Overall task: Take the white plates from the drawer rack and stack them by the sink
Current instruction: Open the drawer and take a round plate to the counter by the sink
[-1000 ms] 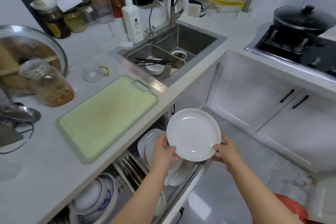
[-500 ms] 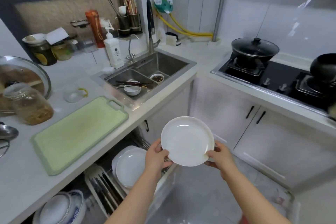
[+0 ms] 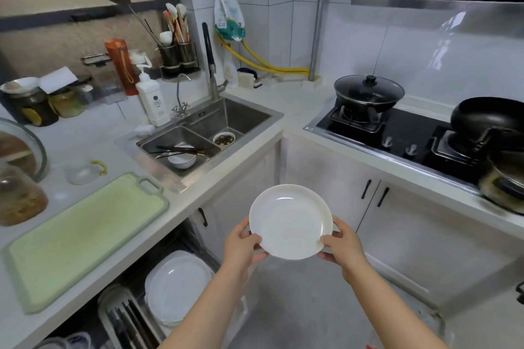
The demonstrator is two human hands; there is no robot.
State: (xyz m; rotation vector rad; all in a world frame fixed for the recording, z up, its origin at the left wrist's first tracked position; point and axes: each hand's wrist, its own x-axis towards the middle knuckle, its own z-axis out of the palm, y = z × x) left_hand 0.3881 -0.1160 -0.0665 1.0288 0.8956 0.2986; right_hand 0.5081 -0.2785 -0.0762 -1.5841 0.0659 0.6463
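Note:
A round white plate (image 3: 289, 221) hangs in the air in front of the cabinet doors, below the counter's edge. My left hand (image 3: 242, 244) grips its left rim and my right hand (image 3: 341, 244) grips its right rim. More white plates (image 3: 177, 286) stand on edge in the open drawer rack (image 3: 124, 317) under the counter at lower left. The steel sink (image 3: 249, 110) lies up and to the left of the held plate; a small white bowl and dark chopsticks lie in its basin.
A green cutting board (image 3: 82, 235) covers the counter left of the sink. A soap bottle (image 3: 153, 102), jars and a utensil holder stand behind. On the right, a black hob (image 3: 402, 133) carries a lidded pan and pots.
The view has lifted from the drawer toward the sink and hob. Both hands have carried the plate away from the rack, to the right and a little higher.

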